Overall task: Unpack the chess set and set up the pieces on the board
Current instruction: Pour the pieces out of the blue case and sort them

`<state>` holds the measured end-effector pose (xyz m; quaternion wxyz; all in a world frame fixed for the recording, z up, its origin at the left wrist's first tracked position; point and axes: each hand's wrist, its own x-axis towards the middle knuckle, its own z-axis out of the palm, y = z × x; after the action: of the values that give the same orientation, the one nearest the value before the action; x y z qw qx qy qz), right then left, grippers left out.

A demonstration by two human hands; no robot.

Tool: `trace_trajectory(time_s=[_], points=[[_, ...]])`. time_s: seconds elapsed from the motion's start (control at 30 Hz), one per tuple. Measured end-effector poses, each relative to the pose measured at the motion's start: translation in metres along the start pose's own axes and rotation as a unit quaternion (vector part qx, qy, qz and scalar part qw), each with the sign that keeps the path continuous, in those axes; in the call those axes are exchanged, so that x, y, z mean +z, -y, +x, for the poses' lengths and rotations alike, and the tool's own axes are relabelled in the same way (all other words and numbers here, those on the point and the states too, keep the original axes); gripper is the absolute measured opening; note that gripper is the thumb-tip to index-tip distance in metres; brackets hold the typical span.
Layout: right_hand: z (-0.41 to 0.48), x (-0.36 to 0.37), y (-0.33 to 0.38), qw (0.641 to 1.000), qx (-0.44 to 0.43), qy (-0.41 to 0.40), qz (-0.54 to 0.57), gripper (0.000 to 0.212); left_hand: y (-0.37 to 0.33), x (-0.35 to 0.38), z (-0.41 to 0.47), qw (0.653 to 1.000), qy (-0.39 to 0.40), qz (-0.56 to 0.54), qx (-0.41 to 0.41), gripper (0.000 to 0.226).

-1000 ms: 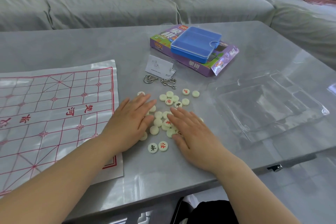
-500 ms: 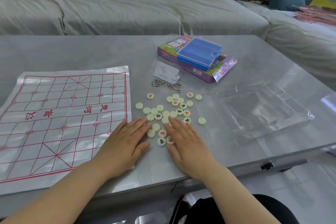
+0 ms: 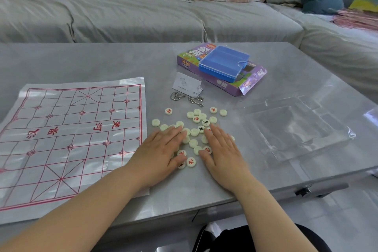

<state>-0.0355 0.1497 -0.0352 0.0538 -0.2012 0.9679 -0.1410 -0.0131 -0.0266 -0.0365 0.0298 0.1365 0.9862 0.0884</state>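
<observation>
Several cream round chess pieces [image 3: 194,143] lie loose on the grey table, some showing red or black characters, some blank side up. My left hand [image 3: 161,153] lies flat with straight fingers on the left part of the pile. My right hand [image 3: 222,149] lies flat on the right part, covering a few pieces. The plastic board sheet [image 3: 67,139] with red lines is spread out to the left, with no pieces on it.
A purple game box [image 3: 251,82] with a blue plastic case [image 3: 224,63] on top stands behind the pile. A small leaflet [image 3: 186,84] and two metal ring puzzles [image 3: 187,98] lie between. A clear plastic tray [image 3: 294,127] sits at the right. A sofa runs along the far side.
Both hands slid forward again over the pieces after pulling back toward me, shifting the pieces about. The camera view tilted up a little.
</observation>
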Motion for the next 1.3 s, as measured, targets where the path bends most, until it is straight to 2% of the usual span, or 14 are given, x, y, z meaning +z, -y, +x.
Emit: trace_trajectory(time_s=[0.17, 0.27, 0.43, 0.53, 0.63, 0.73, 0.8, 0.83, 0.93, 1.0, 1.1, 1.17, 1.23, 1.3], points=[[0.011, 0.009, 0.001, 0.999, -0.049, 0.014, -0.004, 0.100, 0.000, 0.006, 0.010, 1.000, 0.019, 0.019, 0.016, 0.131], [0.017, 0.007, -0.002, 0.997, -0.049, -0.035, 0.043, 0.094, 0.002, -0.002, 0.008, 0.999, 0.008, -0.036, 0.016, 0.123], [0.031, 0.004, -0.001, 0.989, -0.033, -0.088, 0.111, 0.061, 0.023, -0.026, 0.018, 0.982, -0.125, -0.128, -0.052, 0.068], [0.043, 0.003, 0.006, 0.989, -0.063, -0.091, 0.094, 0.064, 0.045, -0.037, 0.037, 0.984, -0.113, -0.083, -0.111, 0.035], [0.053, 0.011, 0.017, 0.995, -0.078, -0.037, 0.057, 0.062, 0.055, -0.041, 0.057, 0.987, -0.071, -0.058, -0.132, 0.042], [0.055, 0.018, 0.027, 0.995, -0.097, -0.012, 0.021, 0.096, 0.053, -0.035, 0.072, 0.990, -0.034, -0.042, -0.130, 0.051], [0.058, 0.020, 0.027, 0.996, -0.077, -0.018, 0.035, 0.104, 0.051, -0.031, 0.080, 0.989, -0.043, -0.050, -0.129, 0.047], [0.059, 0.020, 0.027, 0.996, -0.078, -0.032, 0.032, 0.100, 0.051, -0.029, 0.082, 0.989, -0.053, -0.053, -0.128, 0.044], [0.062, 0.022, 0.027, 0.995, -0.063, -0.075, -0.031, 0.058, 0.055, -0.024, 0.087, 0.988, -0.085, -0.050, -0.120, 0.036], [0.063, 0.024, 0.027, 0.995, -0.068, -0.076, -0.020, 0.048, 0.059, -0.022, 0.090, 0.988, -0.100, -0.045, -0.111, 0.034], [0.061, 0.024, 0.024, 0.995, -0.061, -0.078, -0.010, 0.051, 0.070, -0.021, 0.093, 0.984, -0.112, -0.056, -0.126, 0.032], [0.061, 0.017, 0.025, 0.996, -0.069, -0.027, 0.056, 0.068, 0.079, -0.022, 0.095, 0.979, -0.127, -0.062, -0.144, 0.031], [0.061, 0.022, 0.021, 0.991, -0.089, -0.056, 0.078, 0.081, 0.085, -0.023, 0.096, 0.975, -0.134, -0.075, -0.162, 0.030], [0.062, 0.020, 0.022, 0.989, -0.086, -0.086, 0.088, 0.071, 0.086, -0.023, 0.097, 0.974, -0.127, -0.083, -0.166, 0.032]])
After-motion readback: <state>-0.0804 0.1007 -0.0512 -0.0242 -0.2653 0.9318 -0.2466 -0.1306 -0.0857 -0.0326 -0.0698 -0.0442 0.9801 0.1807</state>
